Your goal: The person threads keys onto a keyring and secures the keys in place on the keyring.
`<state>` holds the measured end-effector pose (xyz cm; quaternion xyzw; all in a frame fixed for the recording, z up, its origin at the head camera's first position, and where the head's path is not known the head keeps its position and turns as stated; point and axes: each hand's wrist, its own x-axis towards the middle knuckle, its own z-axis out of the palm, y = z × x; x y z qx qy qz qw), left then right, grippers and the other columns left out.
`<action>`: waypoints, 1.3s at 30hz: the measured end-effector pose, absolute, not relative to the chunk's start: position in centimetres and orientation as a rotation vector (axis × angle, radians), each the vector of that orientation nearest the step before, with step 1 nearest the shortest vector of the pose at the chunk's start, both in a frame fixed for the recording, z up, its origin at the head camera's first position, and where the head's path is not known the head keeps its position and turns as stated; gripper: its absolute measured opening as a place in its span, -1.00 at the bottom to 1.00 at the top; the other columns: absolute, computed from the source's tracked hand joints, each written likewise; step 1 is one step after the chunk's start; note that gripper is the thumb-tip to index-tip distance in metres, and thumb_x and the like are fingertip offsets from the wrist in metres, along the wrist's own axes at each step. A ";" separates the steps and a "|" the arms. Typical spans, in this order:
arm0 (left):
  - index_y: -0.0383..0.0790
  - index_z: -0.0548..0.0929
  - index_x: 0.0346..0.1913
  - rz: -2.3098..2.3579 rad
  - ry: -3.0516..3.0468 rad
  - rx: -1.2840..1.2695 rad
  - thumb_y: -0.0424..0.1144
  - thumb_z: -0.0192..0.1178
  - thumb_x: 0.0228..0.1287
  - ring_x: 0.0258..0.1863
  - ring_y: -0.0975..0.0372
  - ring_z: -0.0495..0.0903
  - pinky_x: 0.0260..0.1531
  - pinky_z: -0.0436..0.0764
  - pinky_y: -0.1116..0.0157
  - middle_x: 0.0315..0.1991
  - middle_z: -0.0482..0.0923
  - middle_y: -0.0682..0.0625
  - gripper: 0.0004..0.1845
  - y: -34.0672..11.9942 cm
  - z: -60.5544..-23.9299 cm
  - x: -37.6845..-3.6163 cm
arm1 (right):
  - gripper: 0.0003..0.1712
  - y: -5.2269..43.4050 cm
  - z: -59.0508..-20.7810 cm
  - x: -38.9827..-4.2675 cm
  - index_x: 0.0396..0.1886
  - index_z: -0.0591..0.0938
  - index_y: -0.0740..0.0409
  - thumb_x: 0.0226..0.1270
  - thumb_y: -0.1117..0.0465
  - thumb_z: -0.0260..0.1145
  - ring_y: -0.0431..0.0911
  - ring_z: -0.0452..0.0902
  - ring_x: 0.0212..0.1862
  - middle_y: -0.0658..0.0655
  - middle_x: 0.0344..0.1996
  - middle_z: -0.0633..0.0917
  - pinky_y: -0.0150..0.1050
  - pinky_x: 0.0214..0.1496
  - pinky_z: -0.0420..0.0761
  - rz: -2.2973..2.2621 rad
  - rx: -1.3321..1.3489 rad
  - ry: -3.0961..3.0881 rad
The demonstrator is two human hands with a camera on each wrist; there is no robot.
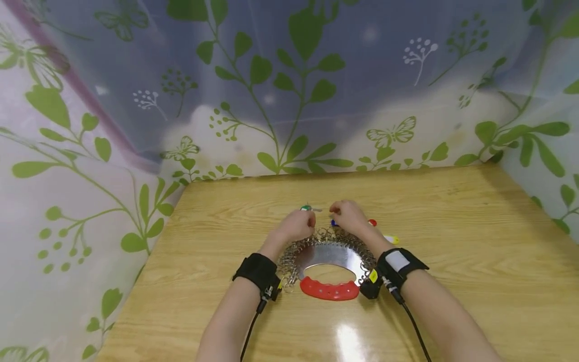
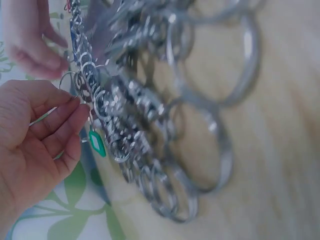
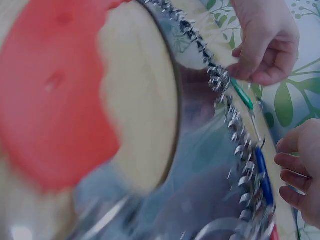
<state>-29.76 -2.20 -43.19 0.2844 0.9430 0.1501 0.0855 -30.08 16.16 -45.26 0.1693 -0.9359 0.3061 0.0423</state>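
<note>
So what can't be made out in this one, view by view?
- Head view: what the right hand holds; too small, fingers hide it.
- Left wrist view: the key rings are blurred; which one the left hand pinches is unclear.
- Right wrist view: the red handle is blurred and cut off by the edge.

Both forearms reaching forward, left hand [image 1: 298, 225] fingers curled in a pinch, right hand [image 1: 347, 217] fingers curled

I see the metal plate [image 1: 332, 255] lying on the table [image 1: 452, 241] before me, its handle [image 1: 329, 290] on the near edge and key rings [image 1: 294, 261] along its far rim. My left hand [image 1: 298, 225] and right hand [image 1: 347, 216] sit just behind that rim, side by side, with a key tag [image 1: 306, 207] between them and more tags [image 1: 391, 239] to the right of my right hand.
</note>
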 end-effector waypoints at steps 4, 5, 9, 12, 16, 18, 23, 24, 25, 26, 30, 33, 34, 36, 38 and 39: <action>-0.22 0.58 -0.36 0.503 2.853 0.899 -0.35 0.15 0.19 -0.51 0.22 0.42 -0.46 0.41 0.32 -0.50 0.48 0.04 -0.98 -2.4 -43.4 -29.4 | -0.74 14.4 -44.2 -31.3 -0.11 0.62 0.33 0.21 0.38 0.14 0.15 0.50 -0.07 0.29 -0.16 0.61 -0.02 -0.04 0.47 0.795 0.628 -2.863; -0.22 0.58 -0.36 0.506 2.858 0.928 -0.35 0.16 0.18 -0.52 0.22 0.43 -0.45 0.41 0.31 -0.51 0.49 0.05 -0.98 -2.4 -43.4 -29.4 | -0.73 14.0 -43.9 -31.6 -0.10 0.62 0.32 0.21 0.39 0.15 0.15 0.49 -0.05 0.28 -0.15 0.61 -0.02 -0.01 0.46 0.725 0.670 -2.855; -0.21 0.61 -0.33 0.481 2.854 0.977 -0.36 0.18 0.18 -0.52 0.24 0.48 -0.43 0.45 0.32 -0.52 0.53 0.06 -0.97 -2.0 -43.1 -29.4 | -0.64 12.6 -42.7 -32.7 0.05 0.57 0.24 0.24 0.38 0.18 0.17 0.42 0.08 0.26 0.00 0.57 0.01 0.09 0.39 0.480 0.807 -2.872; -0.24 0.63 -0.35 0.457 2.845 0.975 -0.39 0.16 0.17 -0.53 0.24 0.47 -0.44 0.44 0.34 -0.50 0.56 0.02 -0.94 -1.9 -42.9 -29.2 | -0.60 11.8 -42.3 -33.1 0.12 0.52 0.22 0.27 0.36 0.17 0.19 0.37 0.13 0.26 0.07 0.53 0.03 0.11 0.37 0.396 0.870 -2.901; -0.28 0.65 -0.39 0.472 2.838 0.978 -0.45 0.12 0.16 -0.52 0.24 0.44 -0.45 0.40 0.37 -0.49 0.57 -0.01 -0.89 -2.1 -42.8 -29.0 | -0.63 11.2 -42.6 -33.3 0.10 0.54 0.22 0.28 0.35 0.15 0.17 0.43 0.06 0.26 -0.03 0.56 -0.01 0.06 0.43 0.281 0.891 -2.921; -0.31 0.64 -0.38 0.501 2.828 0.965 -0.47 0.11 0.17 -0.53 0.23 0.42 -0.47 0.38 0.38 -0.50 0.54 -0.01 -0.90 -2.2 -42.9 -28.9 | -0.62 10.9 -43.1 -33.4 0.06 0.56 0.21 0.21 0.31 0.24 0.14 0.47 -0.02 0.24 -0.11 0.59 -0.05 -0.01 0.48 0.190 0.898 -2.928; -0.24 0.47 -0.58 0.529 2.831 0.920 -0.52 0.12 0.11 -0.63 0.25 0.23 -0.57 0.21 0.40 -0.66 0.26 0.07 -0.81 -2.9 -43.2 -28.9 | -0.71 9.9 -43.7 -33.6 -0.19 0.60 0.20 0.01 0.30 0.37 0.05 0.51 -0.16 0.16 -0.28 0.59 -0.10 -0.16 0.52 0.101 0.889 -2.981; -0.22 0.41 -0.62 0.523 2.834 0.911 -0.53 0.12 0.09 -0.64 0.26 0.18 -0.58 0.17 0.40 -0.67 0.20 0.08 -0.76 -3.0 -43.3 -28.9 | -0.77 9.7 -43.8 -33.6 -0.24 0.60 0.20 0.04 0.31 0.35 0.04 0.52 -0.18 0.16 -0.30 0.59 -0.11 -0.18 0.52 0.107 0.885 -2.991; -0.20 0.37 -0.65 0.513 2.837 0.902 -0.54 0.12 0.07 -0.65 0.26 0.15 -0.58 0.14 0.40 -0.68 0.17 0.08 -0.72 -3.0 -43.3 -28.9 | -0.81 9.6 -43.8 -33.6 -0.28 0.59 0.20 0.06 0.34 0.33 0.03 0.52 -0.19 0.16 -0.32 0.58 -0.11 -0.18 0.52 0.116 0.877 -3.002; -0.18 0.34 -0.66 0.501 2.838 0.892 -0.55 0.12 0.05 -0.65 0.26 0.14 -0.59 0.12 0.40 -0.68 0.14 0.08 -0.70 -3.1 -43.4 -28.9 | -0.85 9.5 -43.8 -33.5 -0.30 0.59 0.21 0.08 0.36 0.30 0.03 0.52 -0.20 0.16 -0.33 0.58 -0.11 -0.19 0.52 0.122 0.869 -3.011; -0.17 0.37 -0.62 0.454 2.832 0.842 -0.55 0.12 0.07 -0.62 0.25 0.17 -0.57 0.16 0.39 -0.66 0.19 0.07 -0.73 -3.0 -43.3 -28.8 | -0.67 9.2 -43.7 -33.4 -0.10 0.56 0.22 0.08 0.34 0.33 0.07 0.51 -0.10 0.21 -0.22 0.57 -0.07 -0.13 0.51 0.153 0.811 -3.037; -0.17 0.39 -0.59 0.422 2.826 0.820 -0.53 0.11 0.10 -0.61 0.25 0.20 -0.56 0.18 0.39 -0.64 0.22 0.07 -0.76 -3.0 -43.2 -28.7 | -0.47 9.2 -43.7 -33.4 0.09 0.51 0.19 0.06 0.27 0.38 0.10 0.47 -0.04 0.24 -0.12 0.54 -0.04 -0.09 0.51 0.150 0.778 -3.049; -0.17 0.38 -0.59 0.423 2.820 0.816 -0.52 0.11 0.11 -0.61 0.25 0.19 -0.56 0.18 0.38 -0.64 0.21 0.06 -0.75 -3.0 -43.2 -28.7 | -0.49 9.2 -43.8 -33.4 0.08 0.51 0.18 0.08 0.26 0.37 0.09 0.47 -0.05 0.23 -0.13 0.54 -0.05 -0.11 0.51 0.147 0.775 -3.055; -0.17 0.35 -0.61 0.435 2.810 0.815 -0.52 0.09 0.12 -0.64 0.25 0.15 -0.57 0.15 0.38 -0.66 0.16 0.06 -0.73 -3.0 -43.2 -28.7 | -0.59 9.2 -43.9 -33.4 0.01 0.56 0.17 0.11 0.25 0.35 0.06 0.48 -0.09 0.20 -0.17 0.54 -0.08 -0.15 0.52 0.123 0.781 -3.068; -0.16 0.31 -0.64 0.458 2.805 0.820 -0.54 0.07 0.12 -0.66 0.27 0.10 -0.59 0.12 0.39 -0.68 0.11 0.07 -0.70 -3.1 -43.2 -28.7 | -0.78 9.3 -44.1 -33.5 -0.16 0.60 0.17 0.17 0.29 0.29 0.04 0.49 -0.16 0.16 -0.26 0.55 -0.10 -0.19 0.52 0.092 0.800 -3.061; -0.16 0.30 -0.65 0.472 2.799 0.819 -0.54 0.06 0.13 -0.67 0.27 0.07 -0.59 0.11 0.39 -0.69 0.09 0.07 -0.68 -3.1 -43.2 -28.7 | -0.87 9.4 -44.3 -33.5 -0.25 0.60 0.17 0.18 0.31 0.28 0.03 0.49 -0.19 0.15 -0.30 0.54 -0.11 -0.22 0.52 0.084 0.810 -3.055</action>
